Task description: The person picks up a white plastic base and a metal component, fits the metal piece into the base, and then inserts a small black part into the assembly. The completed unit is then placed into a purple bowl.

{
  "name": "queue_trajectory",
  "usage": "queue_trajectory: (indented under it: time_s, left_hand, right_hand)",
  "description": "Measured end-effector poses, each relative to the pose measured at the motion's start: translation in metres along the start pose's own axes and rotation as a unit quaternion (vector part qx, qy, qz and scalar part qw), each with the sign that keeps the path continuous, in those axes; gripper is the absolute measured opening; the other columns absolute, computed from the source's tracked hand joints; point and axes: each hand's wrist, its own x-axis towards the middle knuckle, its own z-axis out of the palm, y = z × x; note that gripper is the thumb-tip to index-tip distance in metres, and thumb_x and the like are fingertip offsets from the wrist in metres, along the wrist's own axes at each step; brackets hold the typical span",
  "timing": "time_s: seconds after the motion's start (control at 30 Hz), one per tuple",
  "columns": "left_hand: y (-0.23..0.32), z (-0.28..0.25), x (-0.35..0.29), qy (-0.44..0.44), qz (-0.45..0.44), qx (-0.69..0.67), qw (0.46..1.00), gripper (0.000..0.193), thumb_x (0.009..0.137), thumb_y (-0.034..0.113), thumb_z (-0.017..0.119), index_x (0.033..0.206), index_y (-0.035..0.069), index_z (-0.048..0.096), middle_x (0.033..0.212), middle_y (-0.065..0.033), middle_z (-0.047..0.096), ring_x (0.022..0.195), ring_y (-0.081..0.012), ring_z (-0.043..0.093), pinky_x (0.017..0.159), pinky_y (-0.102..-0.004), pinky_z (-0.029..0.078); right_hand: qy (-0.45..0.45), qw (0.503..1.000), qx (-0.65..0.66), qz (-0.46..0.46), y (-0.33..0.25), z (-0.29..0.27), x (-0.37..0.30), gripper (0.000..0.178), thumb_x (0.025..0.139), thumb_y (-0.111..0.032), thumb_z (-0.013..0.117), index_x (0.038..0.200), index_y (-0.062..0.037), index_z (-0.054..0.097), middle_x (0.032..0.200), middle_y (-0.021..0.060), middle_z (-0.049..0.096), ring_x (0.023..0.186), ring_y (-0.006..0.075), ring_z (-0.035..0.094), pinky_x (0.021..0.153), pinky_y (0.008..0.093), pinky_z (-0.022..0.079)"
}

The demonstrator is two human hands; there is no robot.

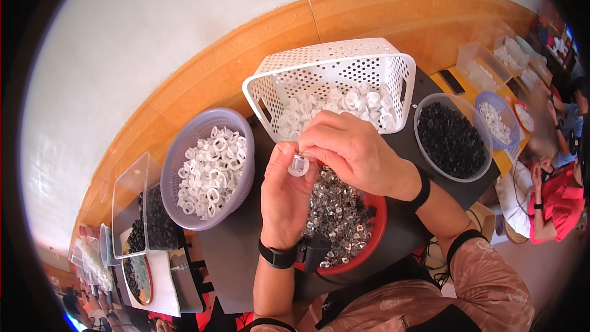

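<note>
My left hand [286, 190] has thumb and fingers clamped on a small white plastic ring [298, 172], holding it in front of me, over the far side of a red bowl [380, 227] of shiny metal pieces [341, 218]. My right hand [356, 150] comes across from the other side, its thumb and forefinger pinched together at the ring's upper edge; I cannot tell what, if anything, sits between those fingertips. Just beyond my hands, a white perforated basket [329, 60] leans on its side, its opening toward me, with white plastic parts [369, 101] inside. To my left stands a purple-grey colander [203, 222] filled with white rings [212, 172]; to my right, a clear round tub [483, 132] holds black pieces [450, 138]. All these containers rest on the dark tabletop [230, 264]. Farther right, a phone [452, 82] lies on a yellow surface [502, 161], and a person in red [562, 200] sits beyond it.
</note>
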Motion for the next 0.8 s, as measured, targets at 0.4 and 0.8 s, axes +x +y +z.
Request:
queue_trajectory:
  time_s: [0.4,0.8]
  left_hand:
    - [-0.004,0.009,-0.001,0.001,0.079,0.059,0.995,0.042,0.100,0.020,0.041,0.131,-0.008,0.042,0.125,-0.0139,0.054,0.111,-0.0192,0.055,0.096,-0.0339,0.044]
    - [-0.007,0.016,-0.002,0.028,0.118,0.121,0.985,0.043,0.099,0.012,0.046,0.136,-0.008,0.039,0.130,-0.0167,0.052,0.116,-0.0205,0.054,0.101,-0.0350,0.044]
  right_hand:
    - [0.032,0.999,-0.019,0.021,0.003,0.001,-0.003,0.005,0.083,-0.002,0.060,0.088,-0.0042,0.060,0.082,0.0090,0.056,0.073,0.0286,0.057,0.065,0.0360,0.045]
    - [-0.002,0.993,-0.115,-0.021,0.003,0.001,-0.006,0.017,0.076,-0.002,0.060,0.092,-0.0070,0.060,0.088,0.0038,0.054,0.079,0.0219,0.056,0.072,0.0339,0.040]
